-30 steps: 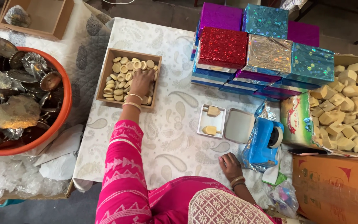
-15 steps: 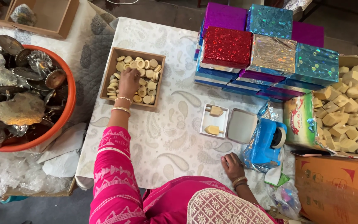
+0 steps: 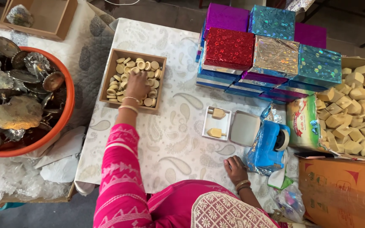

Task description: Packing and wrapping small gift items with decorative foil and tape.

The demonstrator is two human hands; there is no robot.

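My left hand (image 3: 137, 85) is down in the wooden tray (image 3: 106, 80) of round pale discs (image 3: 151, 67); my right hand (image 3: 235, 169) rests on the desk (image 3: 178, 139).

The tray sits at the desk's far left; left fingers curl over the discs, grip unclear; right hand lies loose and empty near the small white box (image 3: 216, 123), which holds two wooden tops; shiny wrapped boxes (image 3: 271, 55) stack beyond.

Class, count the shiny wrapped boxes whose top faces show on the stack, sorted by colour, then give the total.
Purple boxes: 2
Blue-green boxes: 2
Red box: 1
Silver box: 1
Total: 6 (the boxes underneath show only their edges and are not counted)
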